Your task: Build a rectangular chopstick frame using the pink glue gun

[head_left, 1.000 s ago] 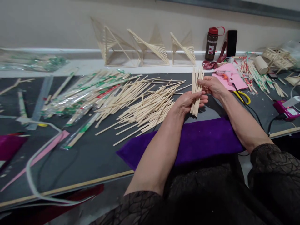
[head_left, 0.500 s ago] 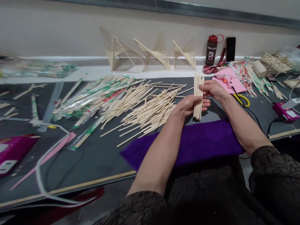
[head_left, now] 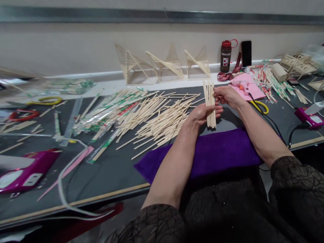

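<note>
The item held is a bundle of slim sticks (head_left: 211, 116) of pale bare wood, upright, its top ends uneven and slightly fanned, its lower ends nearly level. It is positioned over the counter (head_left: 113, 175), just beyond a purple cloth (head_left: 220, 152) at the front edge. The left hand (head_left: 204, 113) grasps the bundle, thumb across the front, fingers passing behind and protruding on the right side. The right hand (head_left: 226, 95) is bent in from the right, fingers curled, tips at the bundle's upper right side; whether it grips a stick cannot be told. Count: one bundle, individual sticks not countable; one pile of loose sticks (head_left: 168, 121) left of the hands; three stick-built frames (head_left: 173, 67) along the counter's back edge; one bottle (head_left: 225, 57) and one phone (head_left: 246, 54) at that edge, farther right.
</note>
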Demonstrator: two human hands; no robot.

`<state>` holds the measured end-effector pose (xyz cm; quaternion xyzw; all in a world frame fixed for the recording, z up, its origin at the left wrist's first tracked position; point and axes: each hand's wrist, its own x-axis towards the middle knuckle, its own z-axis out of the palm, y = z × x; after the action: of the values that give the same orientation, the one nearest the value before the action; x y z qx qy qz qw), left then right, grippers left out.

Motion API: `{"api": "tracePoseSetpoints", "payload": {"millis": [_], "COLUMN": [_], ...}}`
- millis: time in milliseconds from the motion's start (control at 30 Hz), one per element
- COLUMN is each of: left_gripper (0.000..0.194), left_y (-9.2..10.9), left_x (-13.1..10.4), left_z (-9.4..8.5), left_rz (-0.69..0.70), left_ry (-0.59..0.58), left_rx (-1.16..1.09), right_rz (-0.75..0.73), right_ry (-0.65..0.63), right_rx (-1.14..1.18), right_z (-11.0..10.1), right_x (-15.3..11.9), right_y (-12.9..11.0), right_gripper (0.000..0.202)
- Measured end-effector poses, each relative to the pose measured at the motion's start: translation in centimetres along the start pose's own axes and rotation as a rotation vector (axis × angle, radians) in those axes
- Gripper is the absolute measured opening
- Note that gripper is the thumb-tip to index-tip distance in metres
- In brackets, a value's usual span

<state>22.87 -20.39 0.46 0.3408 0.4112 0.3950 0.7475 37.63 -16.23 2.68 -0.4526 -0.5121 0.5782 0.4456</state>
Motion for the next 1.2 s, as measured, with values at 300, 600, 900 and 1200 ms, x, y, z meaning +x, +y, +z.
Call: {"api": "tracePoseSetpoints", "payload": {"millis": [300, 600, 900, 1200], "left_gripper": [0.021, 0.03, 0.033, 0.036], "left_y": [-0.14, -0.12, -0.18, -0.17], "left_x": [0.19, 0.03, 0.03, 0.44], "left_z": [-0.03, 0.06, -0.08, -0.47], "left_rz": [-0.02, -0.022, -0.025, 0.03], "left_ry": [0.002, -0.028, -0.017, 0.064], "left_rx": [-0.01, -0.005, 0.013, 0.017], "right_rz": [-0.008, 0.033, 0.025, -0.008], "right_ry": [0.028, 0.038, 0.069, 0.137], "right_rx": [-0.071, -0.016, 0.002, -0.015], "right_z": [-0.13, 0.08, 0.1, 0.43], "right_x": [0.48, 0.19, 0.18, 0.39], "right_y": [0.45, 0.21, 0.33, 0.64], "right_gripper": [0.017, 0.019, 0.019, 0.011]}}
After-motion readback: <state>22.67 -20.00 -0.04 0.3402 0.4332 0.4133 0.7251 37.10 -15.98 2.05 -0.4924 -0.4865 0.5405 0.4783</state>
